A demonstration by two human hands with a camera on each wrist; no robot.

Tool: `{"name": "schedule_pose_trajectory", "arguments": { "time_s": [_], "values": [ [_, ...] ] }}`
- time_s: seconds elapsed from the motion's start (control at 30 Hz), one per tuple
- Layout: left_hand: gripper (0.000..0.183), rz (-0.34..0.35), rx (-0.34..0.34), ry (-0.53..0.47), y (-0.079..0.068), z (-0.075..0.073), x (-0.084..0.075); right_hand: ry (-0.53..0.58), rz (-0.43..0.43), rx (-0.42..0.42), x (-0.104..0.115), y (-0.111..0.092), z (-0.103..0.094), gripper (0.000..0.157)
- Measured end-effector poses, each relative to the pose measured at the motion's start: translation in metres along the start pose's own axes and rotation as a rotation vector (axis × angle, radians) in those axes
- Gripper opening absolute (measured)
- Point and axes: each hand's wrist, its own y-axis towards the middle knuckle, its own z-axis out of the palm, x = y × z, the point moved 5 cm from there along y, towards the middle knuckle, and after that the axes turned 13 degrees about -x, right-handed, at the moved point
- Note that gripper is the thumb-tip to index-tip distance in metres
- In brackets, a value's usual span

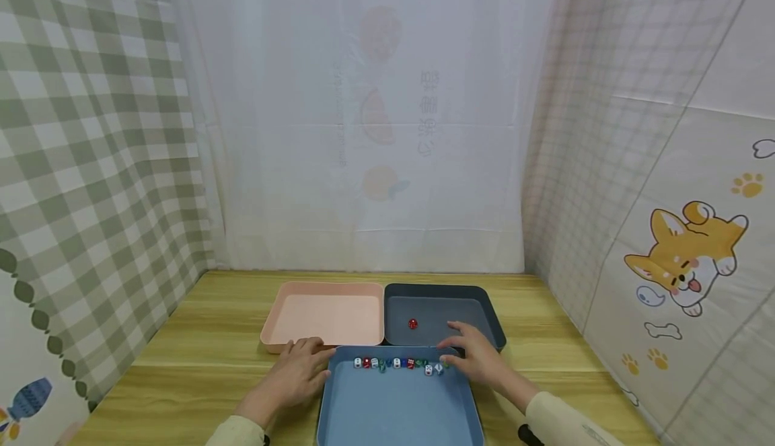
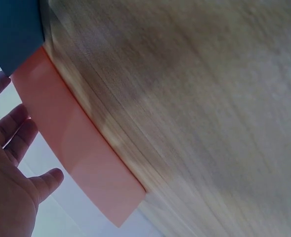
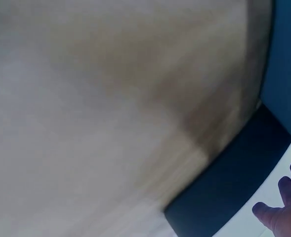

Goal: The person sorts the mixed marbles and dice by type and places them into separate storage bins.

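Note:
A blue tray [image 1: 399, 409] lies nearest the person, with a row of small dice [image 1: 396, 363] in white, red, green and blue along its far side. My left hand [image 1: 298, 373] rests at the tray's far left corner, fingertips right at the rim. In the left wrist view, the fingers of the left hand [image 2: 12, 138] are spread beside the pink tray's wall. Over the far right corner of the blue tray, my right hand [image 1: 475, 355] has thumb and fingers spread apart, the thumb close to the rightmost dice. Nothing shows between its fingers.
Behind the blue tray stand a pink tray [image 1: 329, 315] on the left and a dark navy tray [image 1: 454, 311] on the right. One red die [image 1: 413, 323] sits in the navy tray. All stand on a wood-grain table [image 1: 181, 358], enclosed by hanging cloths.

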Motion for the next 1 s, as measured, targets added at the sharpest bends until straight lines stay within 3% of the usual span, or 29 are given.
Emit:
{"name": "schedule_pose_trajectory", "arguments": {
  "time_s": [0.33, 1.0],
  "values": [
    [0.041, 0.000, 0.000, 0.002, 0.000, 0.001, 0.001, -0.045, 0.002, 0.006, 0.002, -0.015, 0.007, 0.015],
    [0.041, -0.001, 0.001, -0.003, 0.000, 0.001, 0.001, -0.148, 0.036, -0.008, 0.005, -0.014, 0.019, 0.017]
  ]
}}
